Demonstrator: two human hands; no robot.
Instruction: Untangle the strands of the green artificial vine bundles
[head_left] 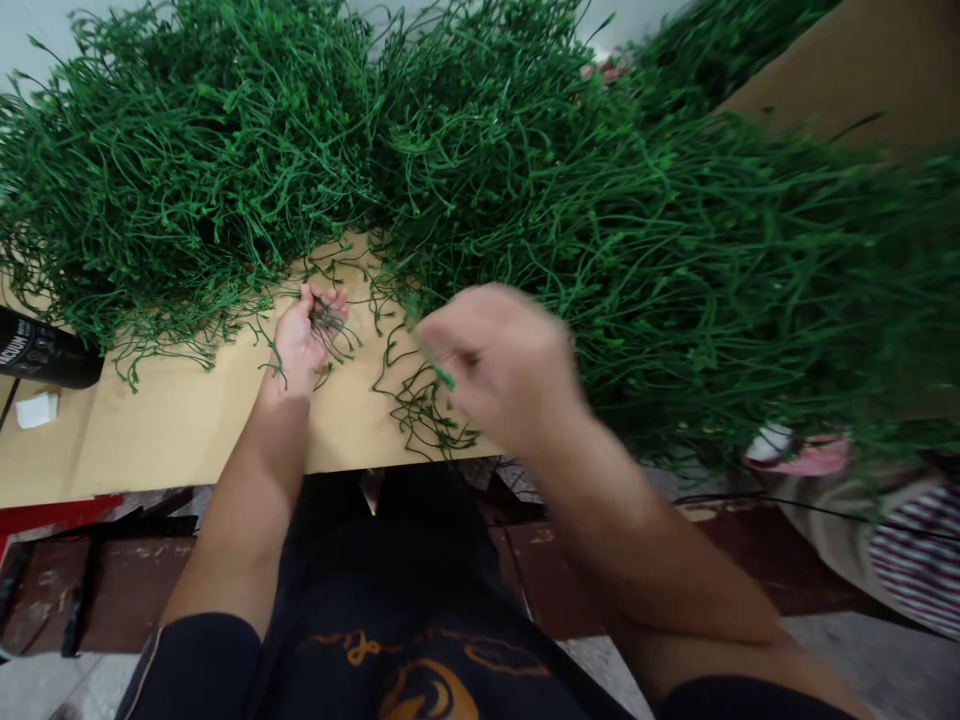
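My left hand [313, 325] lies palm up over the cardboard, its fingers curled around a few thin green stems [330, 322] that look like artificial plant pieces. Close by on the right is my right hand [501, 360], blurred by motion, its fingers pinched on a short green stem [441, 370] whose brighter tip points down. Between and below the hands, loose green stems [427, 415] lie scattered near the cardboard's front edge. Behind both hands rises a large heap of the same stems [247, 140], spreading on to the right [712, 260].
Cardboard [180, 425] covers the work surface. At the left edge lies a black vacuum bottle [49, 348] with a small white piece [36, 410] near it. A brown cardboard panel [877, 80] stands upper right. Striped fabric [919, 555] and a pink item [814, 455] show lower right.
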